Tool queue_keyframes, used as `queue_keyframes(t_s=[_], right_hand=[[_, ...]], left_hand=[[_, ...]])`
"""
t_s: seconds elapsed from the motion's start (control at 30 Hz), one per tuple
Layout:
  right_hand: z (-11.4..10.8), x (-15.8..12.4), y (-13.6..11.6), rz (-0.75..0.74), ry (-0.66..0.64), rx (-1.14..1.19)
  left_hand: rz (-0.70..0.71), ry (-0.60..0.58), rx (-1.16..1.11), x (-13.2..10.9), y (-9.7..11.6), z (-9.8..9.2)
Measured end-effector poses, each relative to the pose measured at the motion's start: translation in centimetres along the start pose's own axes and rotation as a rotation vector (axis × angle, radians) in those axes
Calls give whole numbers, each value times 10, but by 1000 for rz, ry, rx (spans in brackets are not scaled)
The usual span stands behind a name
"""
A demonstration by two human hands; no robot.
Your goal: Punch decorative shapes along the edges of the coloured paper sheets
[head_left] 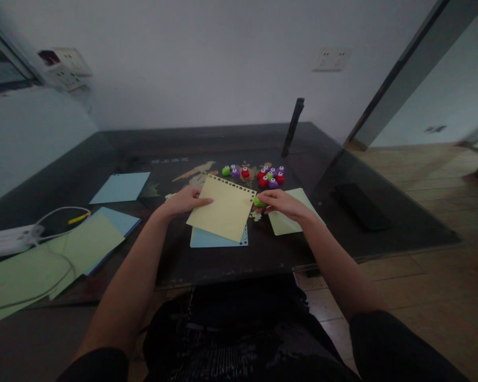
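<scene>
My left hand [186, 201] grips the left edge of a pale yellow paper sheet [221, 209], thumb on top. Rows of small dark holes run along the sheet's top and right edges. At its right edge, my right hand [281, 203] has its fingers closed round a small green paper punch [258, 201]. Beneath the yellow sheet a light blue sheet [215, 239] sticks out, with holes near its right edge. Past the hands stand several more small punches [270, 176] in red, purple and green, with eye shapes on top. Another pale yellow-green sheet [287, 220] lies partly under my right hand.
A blue sheet [121, 187] lies at the left. Nearer are large green sheets [83, 252], a white cable, a yellow pen-like item [78, 218] and a white power strip [11, 240]. A black upright post [292, 127] stands at the back; a dark flat object [361, 207] lies right.
</scene>
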State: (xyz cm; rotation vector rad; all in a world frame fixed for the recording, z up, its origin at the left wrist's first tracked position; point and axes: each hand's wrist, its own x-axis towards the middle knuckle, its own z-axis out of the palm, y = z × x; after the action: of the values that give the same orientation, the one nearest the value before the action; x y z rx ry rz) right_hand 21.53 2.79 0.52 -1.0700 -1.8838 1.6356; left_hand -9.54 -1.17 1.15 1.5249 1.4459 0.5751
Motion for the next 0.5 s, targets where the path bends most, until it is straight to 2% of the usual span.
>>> queue_keyframes(t_s=[0.4, 0.5], right_hand=[[0, 2, -1, 4, 57, -112], [-1, 2, -1, -43, 57, -172]], left_hand=[[-6, 24, 21, -2, 3, -1], [5, 15, 20, -1, 1, -2]])
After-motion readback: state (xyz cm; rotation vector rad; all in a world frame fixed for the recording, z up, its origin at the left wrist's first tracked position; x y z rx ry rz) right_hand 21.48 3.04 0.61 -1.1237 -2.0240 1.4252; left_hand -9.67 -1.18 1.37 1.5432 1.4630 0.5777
